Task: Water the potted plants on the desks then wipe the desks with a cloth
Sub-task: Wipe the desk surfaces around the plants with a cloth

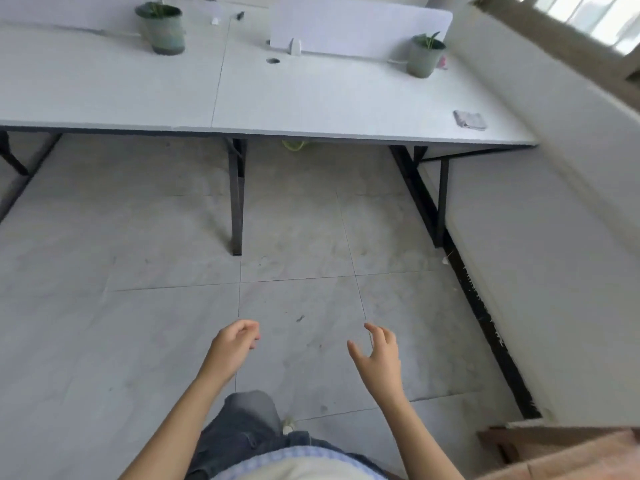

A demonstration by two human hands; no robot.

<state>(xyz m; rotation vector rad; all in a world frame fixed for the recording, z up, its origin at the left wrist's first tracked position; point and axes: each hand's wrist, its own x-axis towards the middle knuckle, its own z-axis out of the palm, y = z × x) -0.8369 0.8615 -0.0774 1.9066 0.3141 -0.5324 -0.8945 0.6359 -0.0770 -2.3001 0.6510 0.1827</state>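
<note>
Two white desks (145, 98) stand side by side ahead of me. A green potted plant (162, 29) sits at the back of the left desk. Another potted plant (425, 57) stands at the back right of the right desk. A folded grey cloth (469, 120) lies near the right desk's front right corner. My left hand (235, 344) hovers over the floor, well short of the desks, fingers loosely curled and holding nothing. My right hand (379, 356) floats beside it with fingers spread, empty.
A white divider panel (360, 26) stands at the back of the right desk, with a cable hole (273, 60) before it. Black desk legs (237, 199) reach the tiled floor. A white wall (540, 209) runs along the right. A brown piece of furniture (568, 452) is at bottom right.
</note>
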